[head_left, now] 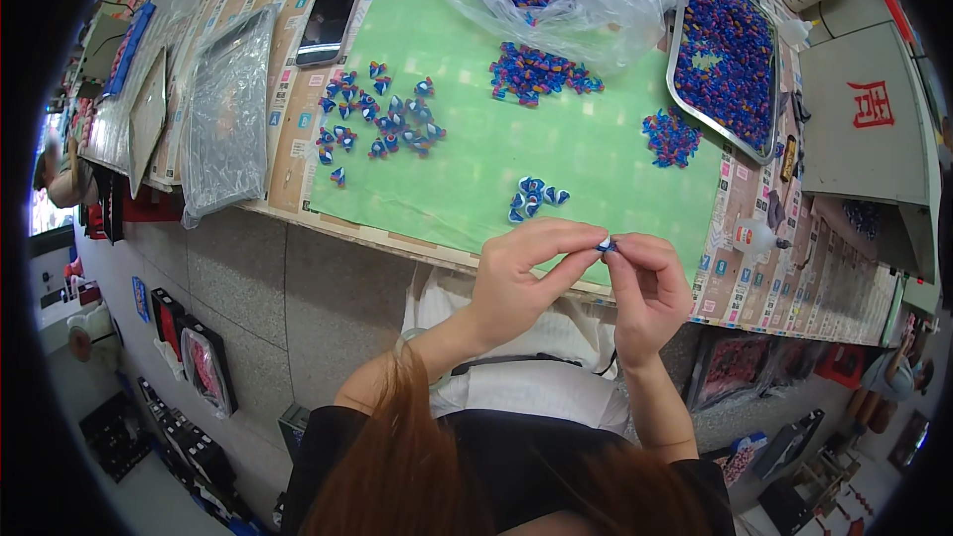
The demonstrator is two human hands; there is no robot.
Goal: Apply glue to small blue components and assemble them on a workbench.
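Over the near edge of the green mat (447, 208), my left hand (531, 268) and my right hand (647, 288) meet fingertip to fingertip. Between them they pinch one small blue-and-white plastic piece (605, 244); its exact shape is mostly covered by my fingers. Just beyond my left hand lies a little cluster of similar blue-and-white pieces (532, 197). Farther left, several blue, white and red pieces (402, 124) are scattered on the mat. Two heaps of tiny blue, red and orange parts lie beyond my hands, one in the middle (536, 74) and one on the right (671, 138).
A metal tray (678, 89) full of tiny coloured parts stands at the right. A clear plastic bag (615, 0) with more parts lies at the back. A phone (331, 18) and a plastic-wrapped tray (228, 114) are at the left; a small bottle (754, 235) and a grey box (864, 119) at the right.
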